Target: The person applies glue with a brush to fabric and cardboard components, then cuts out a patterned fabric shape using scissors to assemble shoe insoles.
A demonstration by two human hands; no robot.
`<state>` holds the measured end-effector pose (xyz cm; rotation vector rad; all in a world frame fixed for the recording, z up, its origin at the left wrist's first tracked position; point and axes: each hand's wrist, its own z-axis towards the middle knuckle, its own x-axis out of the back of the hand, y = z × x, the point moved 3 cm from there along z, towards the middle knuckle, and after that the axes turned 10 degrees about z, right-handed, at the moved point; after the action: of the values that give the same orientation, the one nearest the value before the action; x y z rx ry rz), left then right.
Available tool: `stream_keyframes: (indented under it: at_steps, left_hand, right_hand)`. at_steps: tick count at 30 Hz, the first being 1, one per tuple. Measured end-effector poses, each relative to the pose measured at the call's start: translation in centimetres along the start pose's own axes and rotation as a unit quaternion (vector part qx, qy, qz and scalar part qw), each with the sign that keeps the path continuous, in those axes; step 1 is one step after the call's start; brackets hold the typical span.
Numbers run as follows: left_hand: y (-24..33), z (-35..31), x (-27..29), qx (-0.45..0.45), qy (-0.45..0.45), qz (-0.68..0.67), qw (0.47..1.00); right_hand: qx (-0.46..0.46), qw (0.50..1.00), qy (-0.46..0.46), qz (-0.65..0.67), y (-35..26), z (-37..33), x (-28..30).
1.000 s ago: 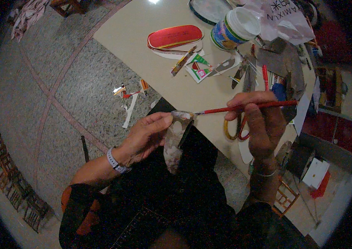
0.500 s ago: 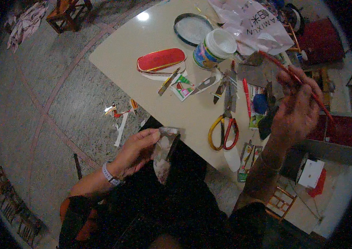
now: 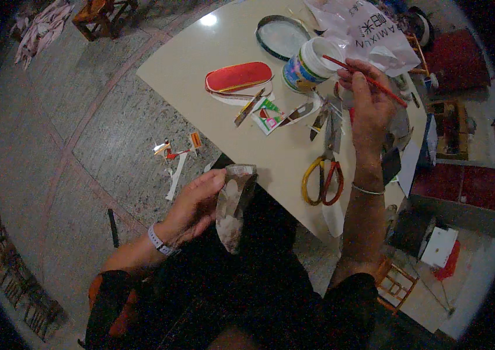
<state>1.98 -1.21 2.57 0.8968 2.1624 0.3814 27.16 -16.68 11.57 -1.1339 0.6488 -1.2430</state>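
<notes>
In my left hand, pinched between thumb and fingers near its top edge, is a flat grey-and-white mottled piece tapering to a point at the bottom; its kind is unclear. My right hand grips a thin red stick, slanted with its far end over the mouth of a white plastic jar. The jar is open and has a colourful label. Whether the stick bears bristles cannot be seen. Scissors with one yellow and one red handle lie left of my right forearm.
On the table lie a red oval case, a round dark-rimmed lid, paper scraps, and a pale plastic bag. Offcuts litter the floor beside the table. A wooden stool stands far left.
My right hand has moved left toward the jar, bringing the red stick's end over its opening. My left hand still holds the mottled piece, nearly in place. The whole view has shifted slightly.
</notes>
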Motion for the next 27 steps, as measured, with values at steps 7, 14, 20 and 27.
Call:
stream_keyframes:
  at_steps: [7,14,20,27]
  left_hand:
    - [-0.8,0.6,1.0,-0.046,-0.089,0.005,0.995]
    - [-0.9,0.8,1.5,-0.026,-0.122,0.049,0.991]
    - [-1.1,1.0,1.4,-0.042,-0.124,0.034,0.991]
    - [-1.2,0.7,0.9,-0.05,-0.134,-0.005,0.99]
  right_hand:
    - [-0.033,0.998,-0.008,0.057,0.8,-2.7,0.9]
    - [-0.04,0.999,0.009,0.024,-0.1,-2.5,0.1]
    - [-0.058,0.997,0.015,0.046,0.3,-2.4,0.3]
    - [-0.102,0.992,-0.071,-0.035,-0.2,-6.5,0.6]
